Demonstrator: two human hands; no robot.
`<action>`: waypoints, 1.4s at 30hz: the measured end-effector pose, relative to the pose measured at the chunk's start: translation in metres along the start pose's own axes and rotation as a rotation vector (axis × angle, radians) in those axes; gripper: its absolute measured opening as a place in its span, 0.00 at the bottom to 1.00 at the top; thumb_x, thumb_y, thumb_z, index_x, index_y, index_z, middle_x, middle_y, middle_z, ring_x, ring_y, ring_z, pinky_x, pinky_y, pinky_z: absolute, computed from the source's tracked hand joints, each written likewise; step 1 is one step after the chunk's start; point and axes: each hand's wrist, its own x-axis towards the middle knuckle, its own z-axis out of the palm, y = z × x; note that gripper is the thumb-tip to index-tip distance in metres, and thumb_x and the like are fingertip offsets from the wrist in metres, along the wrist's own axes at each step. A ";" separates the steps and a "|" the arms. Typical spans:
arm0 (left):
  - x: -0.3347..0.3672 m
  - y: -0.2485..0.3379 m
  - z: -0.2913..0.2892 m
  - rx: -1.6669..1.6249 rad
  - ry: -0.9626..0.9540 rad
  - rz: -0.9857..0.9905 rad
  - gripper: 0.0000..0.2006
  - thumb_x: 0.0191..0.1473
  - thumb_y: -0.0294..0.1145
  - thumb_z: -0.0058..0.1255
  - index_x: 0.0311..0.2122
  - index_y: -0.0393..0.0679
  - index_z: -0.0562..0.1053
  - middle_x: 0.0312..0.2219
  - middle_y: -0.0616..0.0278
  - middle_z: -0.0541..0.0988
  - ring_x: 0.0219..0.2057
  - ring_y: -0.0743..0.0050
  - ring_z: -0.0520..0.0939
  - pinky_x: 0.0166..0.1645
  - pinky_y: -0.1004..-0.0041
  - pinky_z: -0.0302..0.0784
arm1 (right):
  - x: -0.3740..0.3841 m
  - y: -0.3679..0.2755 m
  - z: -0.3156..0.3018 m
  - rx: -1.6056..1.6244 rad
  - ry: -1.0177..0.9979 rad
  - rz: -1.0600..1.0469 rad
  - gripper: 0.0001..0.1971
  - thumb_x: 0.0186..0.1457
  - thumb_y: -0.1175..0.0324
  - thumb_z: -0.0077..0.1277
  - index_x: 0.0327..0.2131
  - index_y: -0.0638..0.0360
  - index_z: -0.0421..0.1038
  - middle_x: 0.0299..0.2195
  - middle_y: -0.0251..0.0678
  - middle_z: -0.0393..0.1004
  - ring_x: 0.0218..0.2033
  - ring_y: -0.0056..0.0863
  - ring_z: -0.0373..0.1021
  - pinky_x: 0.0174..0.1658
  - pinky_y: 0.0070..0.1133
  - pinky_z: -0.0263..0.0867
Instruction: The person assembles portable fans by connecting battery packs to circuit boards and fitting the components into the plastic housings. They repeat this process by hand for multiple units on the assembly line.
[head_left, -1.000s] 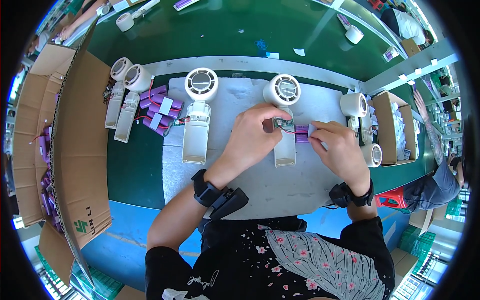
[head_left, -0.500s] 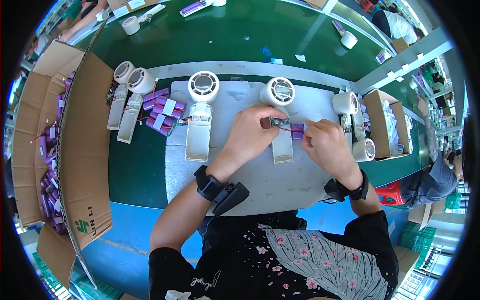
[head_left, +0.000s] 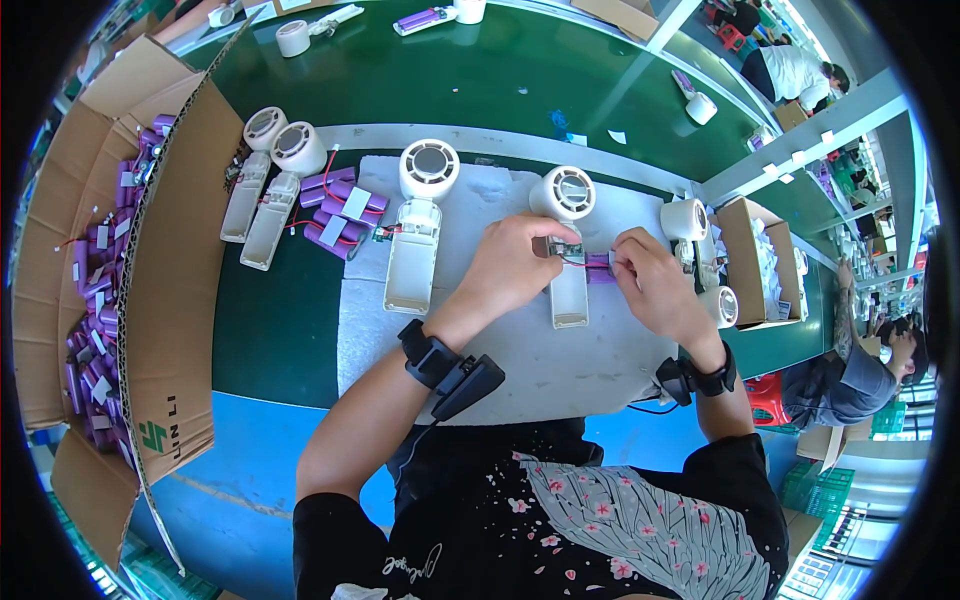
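Observation:
A white handheld fan (head_left: 564, 193) lies on the pale foam sheet in front of me, its hollow handle (head_left: 569, 300) toward me. My left hand (head_left: 512, 262) pinches a small green circuit board (head_left: 567, 250) at the top of the handle, thumb and fingers closed on it. A red wire runs from the board to a purple battery pack (head_left: 599, 268) just right of the handle. My right hand (head_left: 655, 283) has its fingertips closed on the pack's right end. To the left lies another open fan (head_left: 411, 255), wired to a group of purple battery packs (head_left: 340, 212).
A cardboard box (head_left: 178, 270) of purple packs stands at the left, beside two more fans (head_left: 298, 150). Further fans (head_left: 684, 219) and a small box (head_left: 752, 262) are at the right. A grey rail (head_left: 490, 140) crosses behind the foam; people sit beyond.
The whole view has shifted and tilted slightly. Both hands keep their grips on the board and the battery pack, with little change against the fan.

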 end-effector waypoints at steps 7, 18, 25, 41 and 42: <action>-0.004 -0.008 0.003 0.023 0.077 0.042 0.14 0.42 0.23 0.53 0.38 0.45 0.80 0.28 0.61 0.80 0.23 0.76 0.78 0.30 0.76 0.73 | -0.010 0.046 -0.083 -0.242 0.440 0.557 0.09 0.52 0.69 0.52 0.35 0.64 0.70 0.25 0.38 0.75 0.26 0.31 0.71 0.32 0.22 0.66; 0.000 0.005 -0.003 0.028 0.007 -0.016 0.14 0.41 0.21 0.53 0.36 0.43 0.80 0.31 0.54 0.80 0.27 0.65 0.80 0.36 0.70 0.76 | 0.010 -0.003 -0.006 0.005 0.059 -0.090 0.20 0.41 0.80 0.60 0.42 0.62 0.72 0.32 0.37 0.75 0.31 0.30 0.72 0.35 0.22 0.67; 0.004 0.003 -0.004 0.073 0.054 0.040 0.14 0.41 0.22 0.54 0.37 0.44 0.81 0.31 0.55 0.80 0.26 0.66 0.80 0.36 0.71 0.77 | 0.012 0.019 -0.001 0.420 -0.291 0.018 0.28 0.41 0.78 0.60 0.50 0.61 0.67 0.33 0.39 0.75 0.29 0.24 0.71 0.34 0.22 0.68; 0.002 0.008 -0.002 0.259 0.060 0.126 0.14 0.41 0.24 0.63 0.39 0.43 0.80 0.34 0.55 0.81 0.27 0.74 0.82 0.31 0.77 0.77 | -0.001 0.022 -0.010 1.551 -0.630 0.352 0.47 0.37 0.77 0.62 0.61 0.61 0.48 0.49 0.46 0.63 0.42 0.40 0.73 0.37 0.24 0.73; 0.003 0.007 -0.001 0.273 0.062 0.147 0.14 0.42 0.24 0.63 0.39 0.43 0.80 0.34 0.55 0.81 0.26 0.74 0.82 0.30 0.78 0.77 | 0.000 0.023 -0.009 1.468 -0.593 0.335 0.47 0.34 0.77 0.63 0.60 0.62 0.50 0.49 0.44 0.64 0.43 0.39 0.72 0.39 0.24 0.72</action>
